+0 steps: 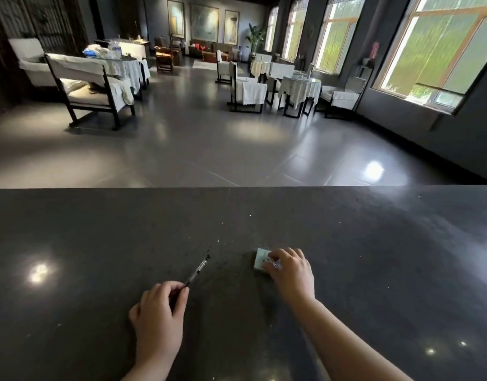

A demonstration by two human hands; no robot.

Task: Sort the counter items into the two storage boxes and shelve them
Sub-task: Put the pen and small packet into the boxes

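Head view: on the dark counter (99,229), the left hand (158,314) pinches the near end of a pen (197,270) that points far-right. To its right, the right hand (290,272) curls its fingers over a small pale box (260,258), gripping its right side.

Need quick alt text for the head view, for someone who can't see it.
Two bare hands work on a dark counter: the left hand pinches a pen, the right hand grips a small pale box. Beyond lies a dining room with cloth-draped tables and chairs.
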